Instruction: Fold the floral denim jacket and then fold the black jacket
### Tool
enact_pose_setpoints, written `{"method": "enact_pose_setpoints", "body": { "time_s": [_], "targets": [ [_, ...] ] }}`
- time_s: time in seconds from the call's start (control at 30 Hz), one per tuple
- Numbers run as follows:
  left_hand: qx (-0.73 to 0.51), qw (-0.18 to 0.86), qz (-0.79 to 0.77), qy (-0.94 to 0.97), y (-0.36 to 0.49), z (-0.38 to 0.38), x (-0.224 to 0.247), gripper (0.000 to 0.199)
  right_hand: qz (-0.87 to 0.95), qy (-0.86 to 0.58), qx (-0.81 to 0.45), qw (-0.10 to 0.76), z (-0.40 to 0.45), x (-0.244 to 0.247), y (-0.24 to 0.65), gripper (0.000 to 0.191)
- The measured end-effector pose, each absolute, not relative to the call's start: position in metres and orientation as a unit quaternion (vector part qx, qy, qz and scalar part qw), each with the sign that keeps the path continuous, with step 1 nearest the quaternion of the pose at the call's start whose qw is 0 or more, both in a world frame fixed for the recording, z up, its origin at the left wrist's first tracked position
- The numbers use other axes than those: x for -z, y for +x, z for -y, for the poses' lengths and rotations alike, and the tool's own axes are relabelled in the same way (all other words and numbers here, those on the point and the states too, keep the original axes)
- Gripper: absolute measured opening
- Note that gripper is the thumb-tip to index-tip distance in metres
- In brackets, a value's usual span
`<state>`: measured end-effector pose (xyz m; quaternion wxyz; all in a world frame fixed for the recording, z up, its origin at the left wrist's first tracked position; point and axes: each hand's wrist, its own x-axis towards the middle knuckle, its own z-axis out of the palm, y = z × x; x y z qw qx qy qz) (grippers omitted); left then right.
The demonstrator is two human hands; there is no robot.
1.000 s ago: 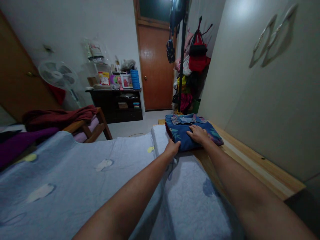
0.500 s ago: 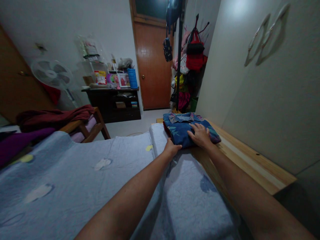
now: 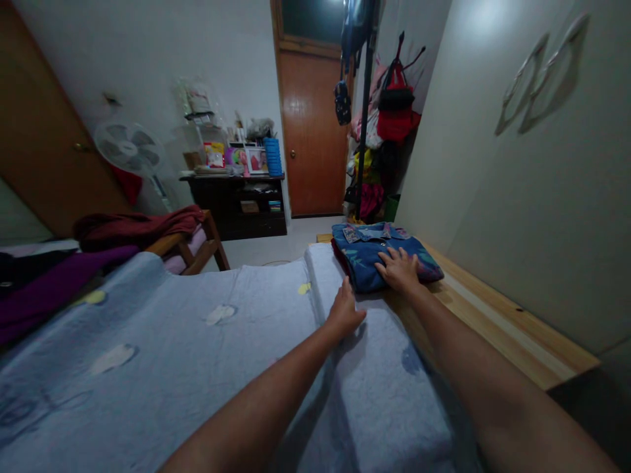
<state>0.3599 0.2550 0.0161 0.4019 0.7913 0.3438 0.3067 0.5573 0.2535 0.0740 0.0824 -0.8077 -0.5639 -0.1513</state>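
Note:
A folded blue garment (image 3: 365, 266) with a leaf pattern and a collar lies at the far end of the bed, partly over the wooden ledge. My right hand (image 3: 400, 269) rests on top of it, fingers spread and palm down. Just short of the garment's near left corner is my left hand (image 3: 346, 312), with thumb and fingers apart and nothing between them. It is over the pale blue sheet (image 3: 256, 315).
Along the right runs a wooden ledge (image 3: 493, 322) beside a pale cabinet (image 3: 552, 171). A wooden chair (image 3: 210, 243) with dark red cloth (image 3: 142, 230) stands at the left. Purple cloth (image 3: 73, 276) lies at the far left. Behind are a fan (image 3: 131, 148) and a dark shelf (image 3: 221, 210).
My left hand has come off the garment's left edge and moved back toward me, its fingers opening. My right hand stays on the garment. The view has shifted slightly left.

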Motion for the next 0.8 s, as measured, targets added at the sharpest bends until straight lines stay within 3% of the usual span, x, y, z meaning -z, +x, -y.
{"method": "enact_pose_setpoints", "body": {
  "time_s": [0.23, 0.43, 0.6, 0.8],
  "targets": [
    [-0.190, 0.284, -0.356, 0.870, 0.283, -0.178, -0.034, 0.082, 0.576, -0.782, 0.153, 0.184, -0.225, -0.082, 0.464, 0.053],
    [-0.178, 0.182, -0.418, 0.872, 0.189, -0.134, -0.021, 0.065, 0.705, -0.683, 0.021, 0.191, -0.182, -0.083, 0.344, 0.052],
    [-0.130, 0.091, -0.477, 0.864, 0.108, -0.110, 0.001, 0.059, 0.735, -0.649, -0.073, 0.185, -0.148, -0.051, 0.274, 0.052],
    [-0.075, 0.060, -0.529, 0.843, 0.050, -0.083, 0.015, 0.052, 0.695, -0.694, -0.087, 0.169, -0.121, 0.003, 0.238, 0.042]
  ]
}}
